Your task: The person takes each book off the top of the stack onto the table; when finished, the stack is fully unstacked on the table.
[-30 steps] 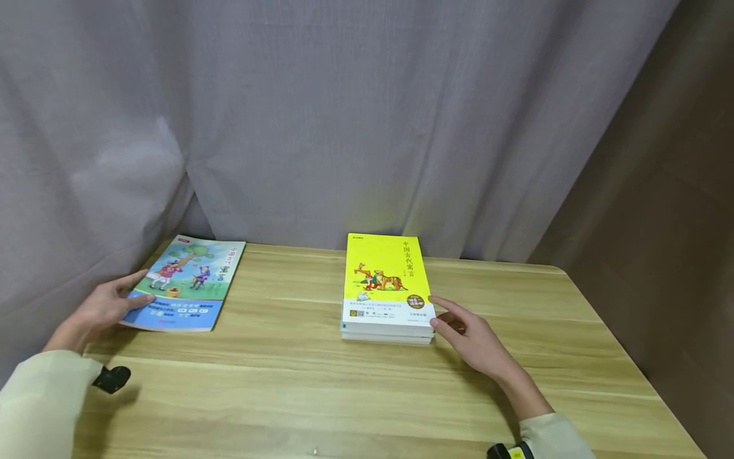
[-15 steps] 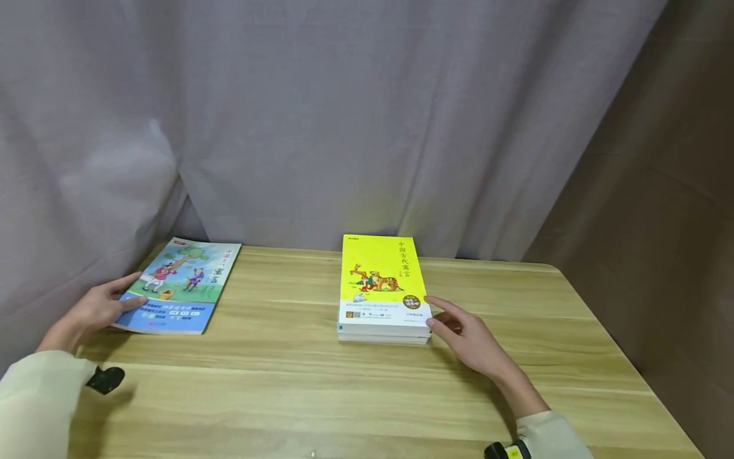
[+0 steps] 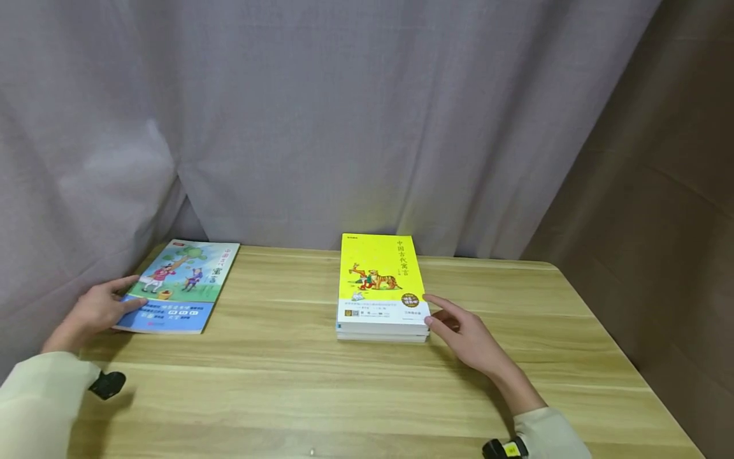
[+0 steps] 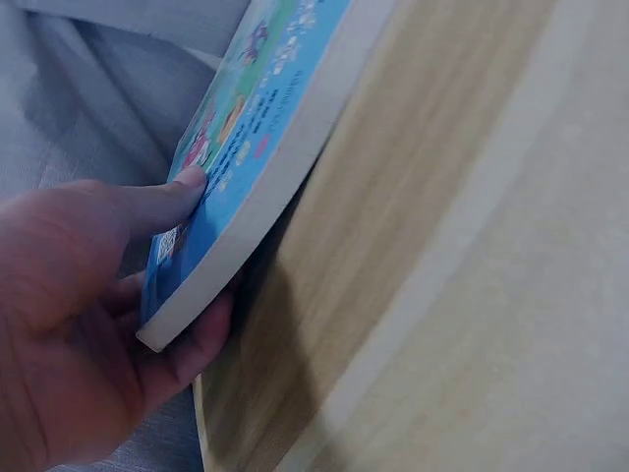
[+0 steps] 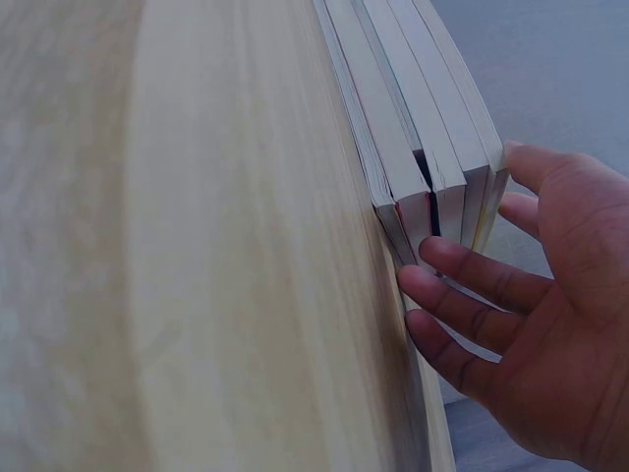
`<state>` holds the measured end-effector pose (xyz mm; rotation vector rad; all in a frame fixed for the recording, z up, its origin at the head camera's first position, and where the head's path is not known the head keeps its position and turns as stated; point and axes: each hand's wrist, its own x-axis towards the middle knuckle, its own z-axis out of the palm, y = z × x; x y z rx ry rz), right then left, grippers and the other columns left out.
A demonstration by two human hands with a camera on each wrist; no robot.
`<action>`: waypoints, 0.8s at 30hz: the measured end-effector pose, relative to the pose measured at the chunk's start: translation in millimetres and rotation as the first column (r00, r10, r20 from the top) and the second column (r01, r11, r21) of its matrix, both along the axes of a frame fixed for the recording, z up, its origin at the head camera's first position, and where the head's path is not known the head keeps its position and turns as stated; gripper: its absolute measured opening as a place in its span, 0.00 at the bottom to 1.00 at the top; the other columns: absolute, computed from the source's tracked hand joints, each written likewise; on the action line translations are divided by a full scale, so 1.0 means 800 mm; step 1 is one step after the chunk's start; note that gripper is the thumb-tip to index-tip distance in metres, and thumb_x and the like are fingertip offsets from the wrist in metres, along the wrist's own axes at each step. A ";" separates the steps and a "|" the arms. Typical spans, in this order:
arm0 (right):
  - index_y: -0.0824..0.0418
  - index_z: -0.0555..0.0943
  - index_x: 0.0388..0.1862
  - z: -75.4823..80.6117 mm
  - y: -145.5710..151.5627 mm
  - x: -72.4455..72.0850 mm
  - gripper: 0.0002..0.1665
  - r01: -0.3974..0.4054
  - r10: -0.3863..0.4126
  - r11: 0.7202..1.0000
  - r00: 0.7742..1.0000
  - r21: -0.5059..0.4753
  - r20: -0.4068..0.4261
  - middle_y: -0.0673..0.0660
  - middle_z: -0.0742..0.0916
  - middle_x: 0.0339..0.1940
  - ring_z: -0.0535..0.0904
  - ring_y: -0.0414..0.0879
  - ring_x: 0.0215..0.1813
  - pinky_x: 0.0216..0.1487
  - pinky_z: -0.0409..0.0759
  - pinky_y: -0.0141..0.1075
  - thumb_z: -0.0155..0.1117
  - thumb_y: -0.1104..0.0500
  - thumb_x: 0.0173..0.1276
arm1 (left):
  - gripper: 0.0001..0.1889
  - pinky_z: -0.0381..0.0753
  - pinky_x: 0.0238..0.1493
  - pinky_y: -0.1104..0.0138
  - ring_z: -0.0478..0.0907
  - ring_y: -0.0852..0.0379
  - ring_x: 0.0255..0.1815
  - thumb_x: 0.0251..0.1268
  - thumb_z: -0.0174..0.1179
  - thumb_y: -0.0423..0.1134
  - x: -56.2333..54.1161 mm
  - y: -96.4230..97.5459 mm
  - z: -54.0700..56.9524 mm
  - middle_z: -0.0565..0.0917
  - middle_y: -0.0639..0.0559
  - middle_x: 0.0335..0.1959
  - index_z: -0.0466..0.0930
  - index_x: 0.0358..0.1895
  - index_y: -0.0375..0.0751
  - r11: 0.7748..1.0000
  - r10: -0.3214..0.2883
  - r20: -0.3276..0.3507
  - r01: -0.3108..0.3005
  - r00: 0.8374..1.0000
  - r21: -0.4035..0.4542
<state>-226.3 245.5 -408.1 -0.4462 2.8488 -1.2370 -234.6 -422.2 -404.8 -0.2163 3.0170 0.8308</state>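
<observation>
At the table's left side lies a picture-covered book (image 3: 178, 280) with a blue lower band. My left hand (image 3: 100, 312) grips its near left corner; in the left wrist view the thumb lies on the cover and the fingers are underneath, with that corner lifted off the wood. A stack of books (image 3: 381, 274), topped by a yellow cover with a tiger picture, stands near the middle back. At its near right corner is my right hand (image 3: 467, 335). In the right wrist view its fingertips (image 5: 423, 280) touch or nearly touch the side of the stack (image 5: 413, 108), fingers loosely spread.
The wooden table (image 3: 275, 395) ends at the back against a grey curtain (image 3: 309, 127). Its right edge slopes down beside a darker brown drape (image 3: 676, 210). Dark devices sit at both wrists, such as the black strap (image 3: 107, 384) on the left one.
The head view has drifted slightly, so everything appears a little farther left. Both hands stay at their books without clear movement.
</observation>
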 end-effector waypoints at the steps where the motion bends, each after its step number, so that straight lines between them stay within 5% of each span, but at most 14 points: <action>1: 0.53 0.72 0.80 0.000 0.000 0.000 0.32 -0.001 0.001 1.000 1.000 0.001 -0.002 0.59 0.90 0.54 0.84 0.45 0.50 0.47 0.82 0.37 0.62 0.46 0.82 | 0.38 0.76 0.51 0.42 0.77 0.31 0.48 0.79 0.60 0.45 0.001 0.001 0.000 0.75 0.14 0.56 0.59 0.76 0.19 1.000 0.005 -0.013 -0.006 1.000 -0.019; 4: 0.53 0.72 0.80 0.001 -0.001 0.000 0.32 -0.005 0.005 1.000 1.000 0.002 -0.004 0.59 0.90 0.54 0.84 0.46 0.50 0.47 0.82 0.38 0.62 0.46 0.82 | 0.37 0.72 0.58 0.32 0.73 0.24 0.55 0.76 0.62 0.46 0.003 0.005 0.003 0.72 0.13 0.62 0.62 0.73 0.18 0.997 0.039 -0.019 -0.040 0.999 -0.064; 10: 0.53 0.72 0.80 0.003 0.000 0.001 0.33 0.004 -0.004 1.000 1.000 0.009 0.007 0.60 0.89 0.54 0.83 0.48 0.51 0.47 0.81 0.39 0.61 0.45 0.82 | 0.37 0.71 0.59 0.28 0.70 0.17 0.61 0.75 0.62 0.45 0.001 0.024 0.024 0.76 0.17 0.62 0.63 0.74 0.20 0.993 0.041 -0.026 -0.044 0.999 -0.112; 14: 0.53 0.72 0.80 0.001 0.001 -0.001 0.33 0.006 -0.007 1.000 1.000 0.016 0.013 0.60 0.89 0.55 0.83 0.48 0.51 0.47 0.81 0.39 0.61 0.45 0.82 | 0.38 0.79 0.49 0.36 0.78 0.21 0.55 0.81 0.57 0.52 -0.006 0.049 0.038 0.79 0.19 0.61 0.61 0.77 0.22 0.997 -0.026 -0.067 0.022 0.997 -0.067; 19: 0.51 0.71 0.81 -0.002 0.002 -0.002 0.33 0.011 -0.011 1.000 1.000 0.017 0.017 0.60 0.89 0.55 0.83 0.48 0.51 0.48 0.81 0.38 0.61 0.44 0.82 | 0.36 0.83 0.34 0.55 0.88 0.39 0.38 0.83 0.56 0.51 -0.018 0.092 0.048 0.84 0.22 0.56 0.64 0.77 0.24 0.993 -0.122 -0.137 0.122 0.983 -0.011; 24: 0.52 0.72 0.80 -0.002 0.000 -0.002 0.33 0.006 -0.006 1.000 1.000 0.010 0.006 0.60 0.89 0.56 0.84 0.48 0.52 0.48 0.81 0.39 0.61 0.45 0.82 | 0.33 0.82 0.33 0.60 0.89 0.40 0.40 0.83 0.56 0.48 -0.025 0.136 0.048 0.87 0.26 0.53 0.65 0.78 0.28 0.980 -0.186 -0.178 0.196 0.966 0.045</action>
